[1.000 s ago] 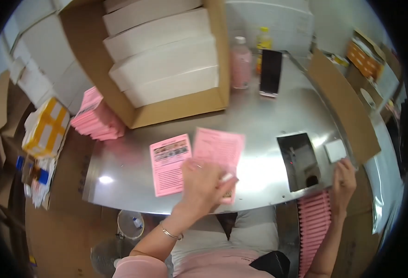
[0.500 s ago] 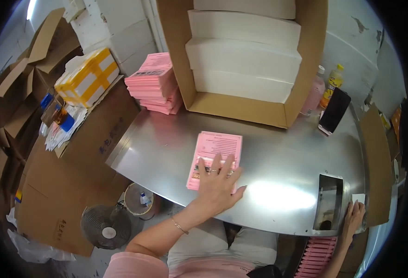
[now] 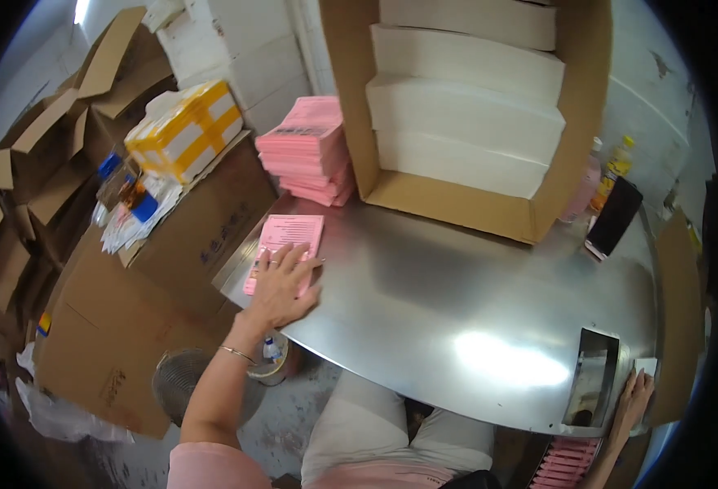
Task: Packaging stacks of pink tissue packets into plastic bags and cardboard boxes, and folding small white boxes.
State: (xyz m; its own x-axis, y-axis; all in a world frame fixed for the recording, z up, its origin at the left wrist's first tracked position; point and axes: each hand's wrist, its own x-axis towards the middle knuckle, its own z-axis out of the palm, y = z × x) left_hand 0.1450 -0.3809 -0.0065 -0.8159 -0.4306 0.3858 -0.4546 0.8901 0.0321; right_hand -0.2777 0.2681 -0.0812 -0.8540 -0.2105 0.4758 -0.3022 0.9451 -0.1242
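Note:
My left hand lies with fingers spread on a small stack of pink printed sheets, near the left end of the metal table. The fingers cover the lower part of the top sheet. At the right end, beside a rectangular opening, the fingers of my right hand are closed at a small white card. How far they wrap under it is hidden. Below that end sits a row of pink bundles, partly behind my right forearm.
A tall pile of pink sheets stands behind my left hand. An upright carton with white stacks fills the back. A phone and bottles are at the back right. A fan and bin stand below left.
My left hand has slid the pink sheets from the table's middle to its left end, near the tall pile. My right hand stays at the white card. The view has shifted slightly.

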